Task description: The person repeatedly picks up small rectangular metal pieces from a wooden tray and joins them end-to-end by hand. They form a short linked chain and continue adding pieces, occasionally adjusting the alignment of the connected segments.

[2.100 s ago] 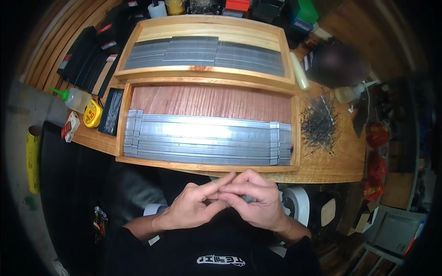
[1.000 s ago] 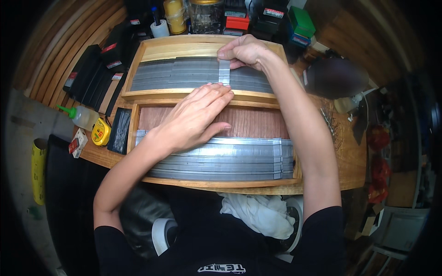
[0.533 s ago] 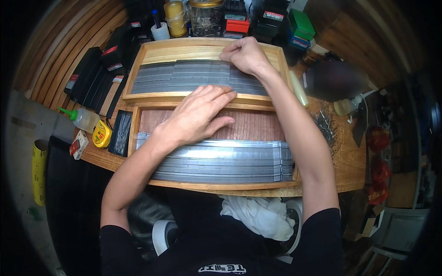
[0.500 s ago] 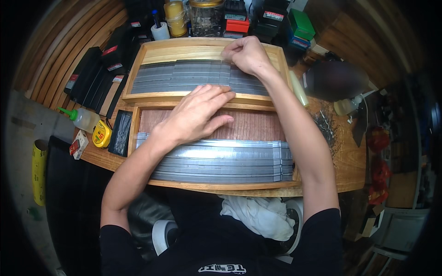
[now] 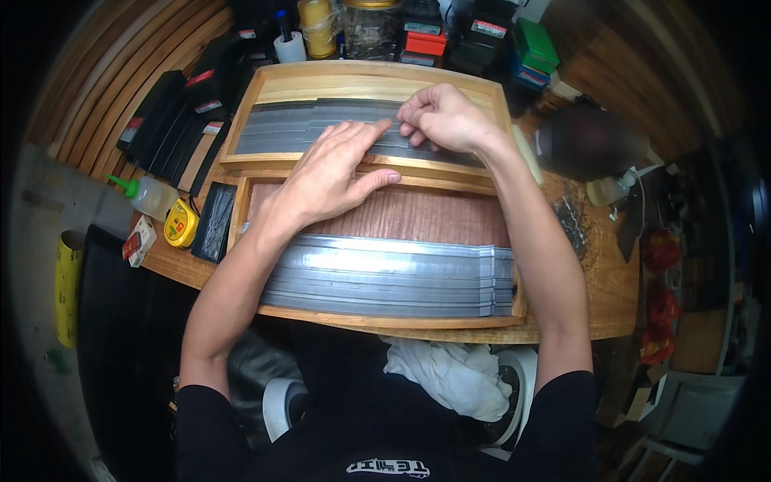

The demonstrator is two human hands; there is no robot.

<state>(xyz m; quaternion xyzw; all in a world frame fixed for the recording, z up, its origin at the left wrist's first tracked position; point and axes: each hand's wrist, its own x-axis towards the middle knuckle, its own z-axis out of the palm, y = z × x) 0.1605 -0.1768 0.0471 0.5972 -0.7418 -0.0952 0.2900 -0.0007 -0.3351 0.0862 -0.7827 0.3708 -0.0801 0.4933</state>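
Observation:
Two shallow wooden trays stand one behind the other on the bench. The far tray (image 5: 369,71) holds overlapping rows of thin dark grey strips (image 5: 277,128). Over these strips lies my left hand (image 5: 337,173), palm down, its fingers stretched out and its thumb apart, reaching across the near rim. Just right of its fingertips, my right hand (image 5: 450,120) is closed in a pinch above the same strips; whatever it pinches is hidden. In the near tray (image 5: 401,323), shiny grey strips (image 5: 385,273) lie side by side along the front, below a bare brown wood-grain base.
At the left of the bench are a yellow tape measure (image 5: 181,223), a green-tipped bottle (image 5: 152,197) and a black box (image 5: 215,221). Small boxes and jars (image 5: 372,32) line the back. Loose dark pins or wires (image 5: 569,221) lie scattered on the right.
My right hand has come nearer, from the far part of the back tray to beside my left fingertips, still pinched. My left hand has shifted slightly left and away from me.

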